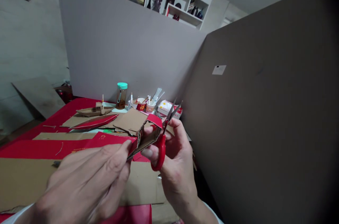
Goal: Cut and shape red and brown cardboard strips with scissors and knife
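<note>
My left hand (97, 178) pinches one end of a folded strip of red-faced cardboard (148, 139), bent into a small open loop with its corrugated edge toward me. In my right hand (177, 160) are red-handled scissors (162, 153), their blades pointing up and slightly apart. Fingers of my right hand also touch the loop's right side and underside. Behind the hands lie a boat-shaped red cardboard piece (94, 122) and a brown cardboard boat (95, 111) with a small upright stick.
Brown cardboard sheets (23, 181) and red card (111, 141) cover the table. At the back stand a bottle with a teal lid (122, 96), paper cups of pens and sticks (150, 107), and a white box (166, 106). Grey partitions (127, 47) rise behind and to the right.
</note>
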### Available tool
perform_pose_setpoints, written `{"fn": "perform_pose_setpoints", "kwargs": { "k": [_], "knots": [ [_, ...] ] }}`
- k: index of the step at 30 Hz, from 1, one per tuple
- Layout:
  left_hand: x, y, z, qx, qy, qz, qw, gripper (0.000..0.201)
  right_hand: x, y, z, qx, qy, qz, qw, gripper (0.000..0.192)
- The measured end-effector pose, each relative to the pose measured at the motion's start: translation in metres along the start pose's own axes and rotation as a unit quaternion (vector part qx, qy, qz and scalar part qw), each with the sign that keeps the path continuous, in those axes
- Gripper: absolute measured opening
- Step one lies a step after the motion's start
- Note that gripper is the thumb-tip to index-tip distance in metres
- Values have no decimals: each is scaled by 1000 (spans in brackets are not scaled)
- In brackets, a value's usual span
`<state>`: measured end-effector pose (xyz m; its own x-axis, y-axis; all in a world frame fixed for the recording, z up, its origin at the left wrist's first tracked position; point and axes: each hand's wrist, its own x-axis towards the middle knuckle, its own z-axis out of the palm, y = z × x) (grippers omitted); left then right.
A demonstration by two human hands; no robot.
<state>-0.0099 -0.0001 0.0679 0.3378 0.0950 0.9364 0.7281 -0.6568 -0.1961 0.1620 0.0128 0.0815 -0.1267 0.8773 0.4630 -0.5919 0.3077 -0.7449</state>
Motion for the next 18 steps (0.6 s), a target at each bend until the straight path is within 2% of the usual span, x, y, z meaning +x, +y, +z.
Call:
{"fn": "perform_pose_setpoints", "kwargs": {
  "k": [3,9,11,13,15,18],
  "knots": [
    [9,0,2,25,26,51,998,20,-2,-3,4,-7,8,-15,1000,53],
    [3,-4,5,44,1,63,997,16,-4,-3,4,-15,22,-12,1000,59],
    [-6,-5,3,32,-27,53,998,26,-4,-3,2,-16,23,1,1000,60],
    [-17,-5,0,8,-64,20,998,45,-4,-3,0,-10,21,12,1000,60],
    [-27,-5,-3,-16,-75,-16,997,62,-4,-2,-1,-8,19,16,1000,57],
    [-35,-2,-4,-22,-75,-60,995,71,-4,-2,-2,-11,13,11,1000,51]
  ]
}}
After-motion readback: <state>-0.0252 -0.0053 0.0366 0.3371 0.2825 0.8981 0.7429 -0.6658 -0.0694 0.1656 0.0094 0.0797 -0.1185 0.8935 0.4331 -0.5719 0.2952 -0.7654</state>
